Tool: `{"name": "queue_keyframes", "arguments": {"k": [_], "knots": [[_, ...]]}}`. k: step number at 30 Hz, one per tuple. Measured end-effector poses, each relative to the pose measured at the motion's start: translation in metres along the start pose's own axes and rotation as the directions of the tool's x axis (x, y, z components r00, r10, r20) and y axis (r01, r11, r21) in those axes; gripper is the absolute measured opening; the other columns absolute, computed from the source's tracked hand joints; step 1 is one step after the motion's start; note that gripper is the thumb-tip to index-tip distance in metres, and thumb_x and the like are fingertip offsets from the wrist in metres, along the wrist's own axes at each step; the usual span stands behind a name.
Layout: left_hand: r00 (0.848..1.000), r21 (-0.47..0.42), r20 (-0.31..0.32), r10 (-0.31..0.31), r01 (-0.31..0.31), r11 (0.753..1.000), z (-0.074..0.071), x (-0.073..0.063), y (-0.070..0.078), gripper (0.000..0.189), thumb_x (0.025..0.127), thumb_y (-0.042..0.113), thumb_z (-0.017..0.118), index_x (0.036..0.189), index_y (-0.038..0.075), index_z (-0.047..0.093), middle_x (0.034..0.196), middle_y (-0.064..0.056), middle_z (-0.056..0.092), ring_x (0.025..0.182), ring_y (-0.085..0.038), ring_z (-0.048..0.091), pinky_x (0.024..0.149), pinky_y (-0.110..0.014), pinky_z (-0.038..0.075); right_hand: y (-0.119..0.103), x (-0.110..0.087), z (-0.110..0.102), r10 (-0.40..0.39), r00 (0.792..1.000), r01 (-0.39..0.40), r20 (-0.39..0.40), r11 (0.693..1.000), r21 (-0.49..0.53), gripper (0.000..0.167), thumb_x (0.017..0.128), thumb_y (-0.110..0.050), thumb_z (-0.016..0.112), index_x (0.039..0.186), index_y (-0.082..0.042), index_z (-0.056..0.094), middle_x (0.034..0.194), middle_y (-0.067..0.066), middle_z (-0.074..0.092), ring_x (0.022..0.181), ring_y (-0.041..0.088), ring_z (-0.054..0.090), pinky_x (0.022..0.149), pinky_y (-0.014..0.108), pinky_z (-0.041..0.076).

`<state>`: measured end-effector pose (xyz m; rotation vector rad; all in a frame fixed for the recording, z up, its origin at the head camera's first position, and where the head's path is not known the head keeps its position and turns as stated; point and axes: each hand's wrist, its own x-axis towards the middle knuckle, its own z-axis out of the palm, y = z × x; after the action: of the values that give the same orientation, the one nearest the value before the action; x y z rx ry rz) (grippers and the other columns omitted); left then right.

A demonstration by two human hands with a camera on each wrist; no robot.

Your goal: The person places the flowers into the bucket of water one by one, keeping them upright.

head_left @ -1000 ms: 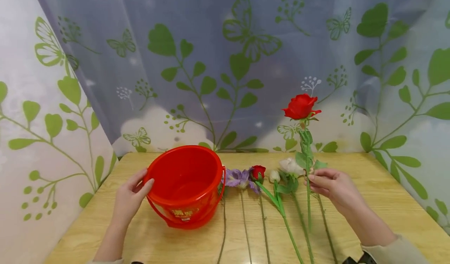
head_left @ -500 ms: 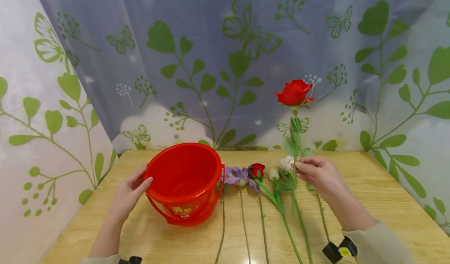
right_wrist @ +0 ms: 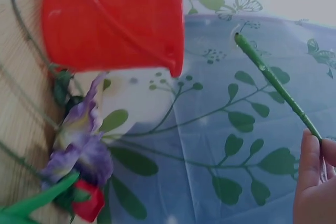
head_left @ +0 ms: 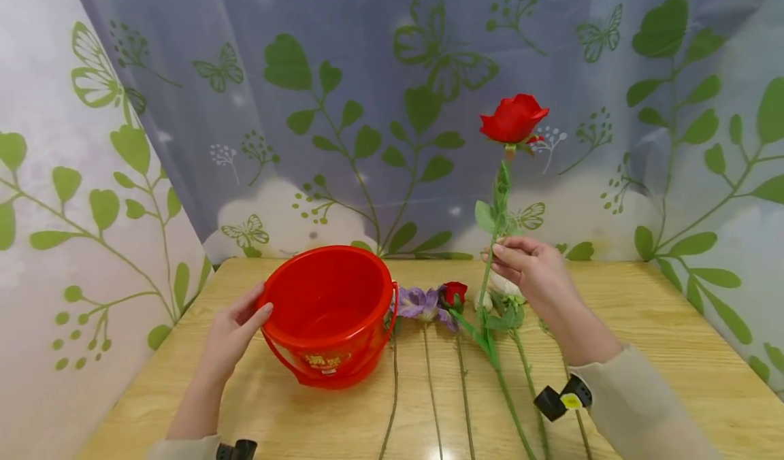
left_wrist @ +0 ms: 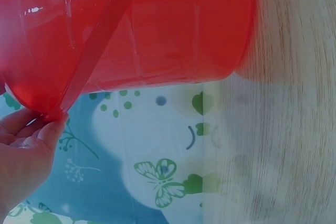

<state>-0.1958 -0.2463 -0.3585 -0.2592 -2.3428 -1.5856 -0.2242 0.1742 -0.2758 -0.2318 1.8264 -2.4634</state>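
My left hand point(head_left: 231, 334) grips the left rim of a red plastic bucket point(head_left: 327, 351), which stands upright on the table. In the left wrist view, thumb and fingers pinch the rim beside the handle joint. My right hand point(head_left: 531, 269) pinches the green stem of a red rose point(head_left: 513, 118), held upright above the table to the right of the bucket. The right wrist view shows the bare lower end of the stem point(right_wrist: 273, 80); the bloom is out of that view. Nothing shows inside the bucket.
Flowers lie in a row right of the bucket: a purple flower point(head_left: 419, 303), a smaller red rose point(head_left: 454, 292), a white bud point(head_left: 484, 301) and a white flower point(head_left: 505, 286). Their stems run toward the front of the wooden table point(head_left: 661, 358). A printed curtain point(head_left: 343, 194) hangs behind.
My right hand has lifted the red rose up and moved it leftward, off the row of flowers. My left hand stays on the bucket's rim, and the bucket has barely moved.
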Motion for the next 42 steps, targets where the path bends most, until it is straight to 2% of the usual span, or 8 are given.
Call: {"name": "queue_keyframes", "arguments": {"k": [5, 14, 18, 25, 32, 42], "knots": [[1.0, -0.024, -0.003, -0.003, 0.003, 1.0, 0.0, -0.001, 0.001, 0.049, 0.088, 0.009, 0.055, 0.128, -0.012, 0.037, 0.129, -0.025, 0.038, 0.1, 0.01, 0.044, 0.079, -0.008, 0.039, -0.004, 0.009, 0.016, -0.037, 0.999, 0.035, 0.025, 0.997, 0.073, 0.008, 0.085, -0.001, 0.056, 0.081, -0.005, 0.06, 0.083, 0.006, 0.062, 0.076, 0.015, 0.06, 0.074, 0.023, 0.049], [1.0, -0.029, 0.0, 0.009, -0.009, 1.0, 0.001, 0.0, 0.0, 0.048, 0.087, 0.008, 0.056, 0.128, -0.011, 0.038, 0.126, -0.026, 0.041, 0.099, 0.008, 0.046, 0.077, -0.009, 0.041, -0.009, 0.019, 0.038, -0.05, 0.999, 0.045, 0.02, 0.982, 0.185, 0.015, 0.085, 0.004, 0.054, 0.075, -0.006, 0.061, 0.077, 0.007, 0.063, 0.074, 0.016, 0.062, 0.066, 0.021, 0.051], [1.0, -0.02, -0.004, -0.004, 0.004, 1.0, 0.001, -0.001, 0.001, 0.048, 0.087, 0.008, 0.056, 0.129, -0.009, 0.039, 0.126, -0.025, 0.042, 0.098, 0.006, 0.047, 0.076, -0.009, 0.041, -0.008, 0.024, 0.049, -0.062, 0.998, 0.058, 0.019, 0.982, 0.18, 0.015, 0.085, 0.005, 0.054, 0.076, -0.005, 0.06, 0.077, 0.007, 0.064, 0.076, 0.017, 0.063, 0.066, 0.021, 0.051], [1.0, -0.003, -0.005, -0.025, 0.025, 1.0, 0.001, 0.002, 0.002, 0.05, 0.087, 0.012, 0.057, 0.129, -0.008, 0.039, 0.126, -0.023, 0.043, 0.104, -0.004, 0.048, 0.078, -0.01, 0.041, -0.011, 0.031, 0.067, -0.082, 0.997, 0.079, 0.005, 0.976, 0.203, 0.008, 0.083, 0.005, 0.056, 0.08, -0.002, 0.058, 0.079, 0.01, 0.064, 0.077, 0.019, 0.063, 0.067, 0.022, 0.051], [1.0, -0.029, -0.007, -0.019, 0.019, 0.999, -0.001, -0.001, 0.003, 0.049, 0.087, 0.009, 0.056, 0.128, -0.011, 0.038, 0.126, -0.026, 0.042, 0.098, 0.006, 0.047, 0.077, -0.01, 0.042, -0.01, 0.039, 0.087, -0.105, 0.994, 0.104, -0.003, 0.979, 0.177, 0.008, 0.084, 0.005, 0.054, 0.081, -0.002, 0.057, 0.076, 0.007, 0.064, 0.075, 0.018, 0.063, 0.066, 0.022, 0.051], [1.0, -0.04, -0.008, -0.013, 0.013, 0.999, 0.0, 0.002, 0.004, 0.048, 0.086, 0.006, 0.057, 0.127, -0.011, 0.039, 0.124, -0.026, 0.043, 0.098, 0.005, 0.049, 0.077, -0.01, 0.042, -0.001, 0.048, 0.106, -0.145, 0.989, 0.146, -0.019, 0.966, 0.213, 0.007, 0.083, 0.007, 0.055, 0.083, 0.001, 0.057, 0.077, 0.009, 0.065, 0.074, 0.018, 0.063, 0.066, 0.023, 0.051]]}}
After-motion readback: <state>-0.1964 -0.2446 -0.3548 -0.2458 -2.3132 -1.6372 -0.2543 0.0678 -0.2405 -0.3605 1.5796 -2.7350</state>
